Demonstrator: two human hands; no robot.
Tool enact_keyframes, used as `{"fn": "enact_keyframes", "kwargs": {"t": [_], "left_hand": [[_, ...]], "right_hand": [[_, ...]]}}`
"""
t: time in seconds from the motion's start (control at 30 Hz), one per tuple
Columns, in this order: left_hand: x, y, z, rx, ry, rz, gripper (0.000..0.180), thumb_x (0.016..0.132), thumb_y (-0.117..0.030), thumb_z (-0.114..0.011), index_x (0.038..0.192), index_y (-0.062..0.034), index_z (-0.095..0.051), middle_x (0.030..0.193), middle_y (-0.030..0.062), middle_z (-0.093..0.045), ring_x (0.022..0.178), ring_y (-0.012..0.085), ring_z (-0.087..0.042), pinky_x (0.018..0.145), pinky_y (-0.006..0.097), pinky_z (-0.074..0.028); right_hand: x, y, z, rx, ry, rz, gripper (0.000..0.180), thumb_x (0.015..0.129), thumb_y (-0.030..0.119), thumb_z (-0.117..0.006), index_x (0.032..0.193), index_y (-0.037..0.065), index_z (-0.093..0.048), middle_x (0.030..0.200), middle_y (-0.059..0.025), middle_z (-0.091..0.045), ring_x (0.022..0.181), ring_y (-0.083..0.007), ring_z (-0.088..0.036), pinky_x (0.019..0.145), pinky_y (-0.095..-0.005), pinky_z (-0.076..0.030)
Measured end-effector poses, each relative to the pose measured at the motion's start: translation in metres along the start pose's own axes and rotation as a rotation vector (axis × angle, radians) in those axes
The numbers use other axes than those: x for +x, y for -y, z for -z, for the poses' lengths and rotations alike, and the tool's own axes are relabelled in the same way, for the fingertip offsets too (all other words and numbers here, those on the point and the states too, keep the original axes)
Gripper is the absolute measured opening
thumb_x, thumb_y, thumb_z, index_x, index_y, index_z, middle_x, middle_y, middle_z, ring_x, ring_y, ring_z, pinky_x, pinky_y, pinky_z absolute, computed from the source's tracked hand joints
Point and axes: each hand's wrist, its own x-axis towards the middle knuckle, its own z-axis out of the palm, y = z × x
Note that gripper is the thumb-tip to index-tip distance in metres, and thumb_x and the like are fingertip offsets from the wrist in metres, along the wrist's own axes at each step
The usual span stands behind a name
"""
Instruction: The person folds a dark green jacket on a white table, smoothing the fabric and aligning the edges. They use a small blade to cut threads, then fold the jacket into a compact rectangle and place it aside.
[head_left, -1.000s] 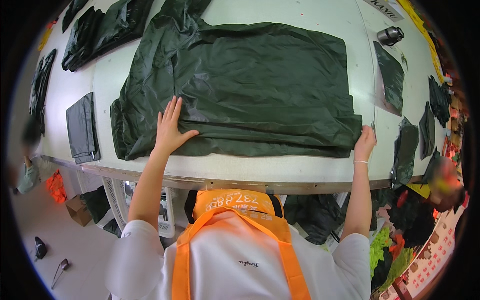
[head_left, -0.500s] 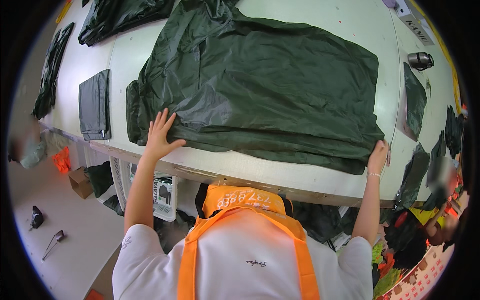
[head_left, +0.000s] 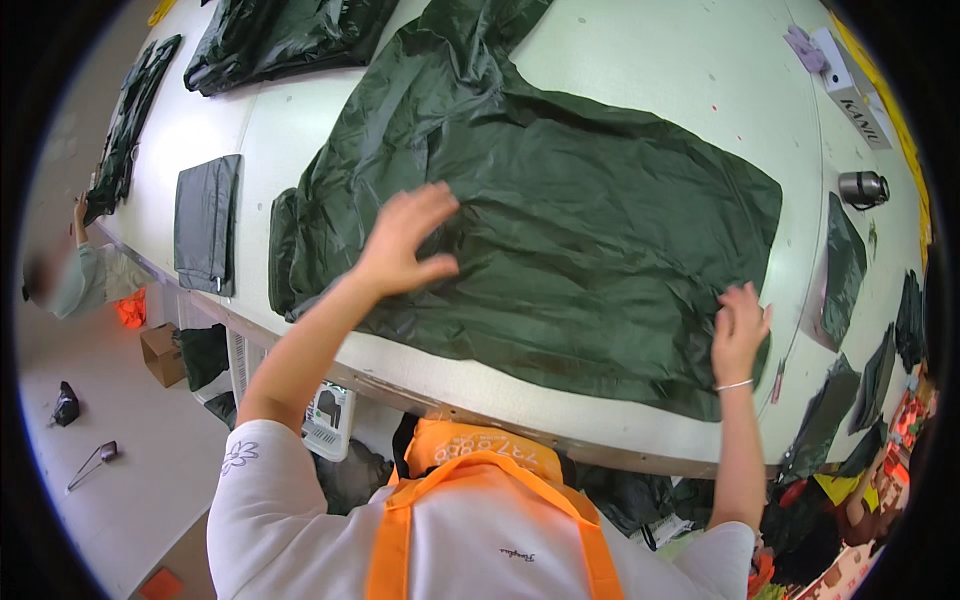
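A large dark green garment of thin, shiny fabric (head_left: 590, 240) lies spread and wrinkled over the white table, its narrower part stretching to the far side. Over its left half is my left hand (head_left: 410, 245), slightly smeared by motion, fingers stretched and thumb apart; whether it touches the cloth I cannot tell. Near the garment's right end rests my right hand (head_left: 738, 335), fingers spread on the fabric with nothing gripped. A strip of folded green cloth (head_left: 283, 255) shows along the garment's left edge.
A folded grey-green piece (head_left: 207, 225) lies to the left, a folded green pile (head_left: 290, 45) behind it. At right stand a metal flask (head_left: 862, 189) and white box (head_left: 850, 90); flat green pieces (head_left: 843, 270) and a small pen-like tool (head_left: 778, 382) lie nearer. Another person (head_left: 75, 270) is far left.
My left hand has moved from the garment's near left edge rightward and farther in. My right hand has opened off the right corner and shifted slightly inward. The garment's near edge reaches closer to me.
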Motion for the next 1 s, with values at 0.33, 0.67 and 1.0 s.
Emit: {"fn": "enact_keyframes", "kwargs": {"t": [0.33,0.67,1.0], "left_hand": [[0.21,0.172,0.048,0.316,-0.008,0.925,0.128,0.046,-0.073,-0.076,0.137,0.0054,-0.034,0.132,0.0262,-0.046,0.121,0.036,-0.048,0.099,0.041,-0.041],[0.14,0.087,0.083,0.33,-0.464,0.565,0.055,0.082,-0.059,-0.055,0.082,-0.0049,-0.067,0.073,0.0221,-0.062,0.076,0.0396,-0.062,0.064,0.047,-0.046],[-0.163,0.017,0.041,0.371,-0.12,0.229,0.047,0.061,-0.026,-0.074,0.103,-0.0054,-0.064,0.106,0.0146,-0.063,0.096,0.0378,-0.055,0.089,0.045,-0.041]], "right_hand": [[0.27,-0.013,-0.015,-0.151,0.301,0.034,0.072,0.071,0.006,-0.074,0.134,0.013,-0.041,0.132,-0.015,-0.048,0.119,-0.0315,-0.047,0.099,-0.0387,-0.04],[0.181,-0.006,0.036,-0.144,-0.185,0.018,0.023,0.072,0.012,-0.07,0.091,0.008,-0.059,0.09,-0.01,-0.056,0.09,-0.0321,-0.055,0.074,-0.0404,-0.046],[-0.104,0.069,0.052,0.02,0.08,0.094,0.059,0.066,0.007,-0.064,0.124,0.012,-0.057,0.114,-0.0109,-0.051,0.104,-0.0305,-0.049,0.089,-0.0426,-0.038]]}}
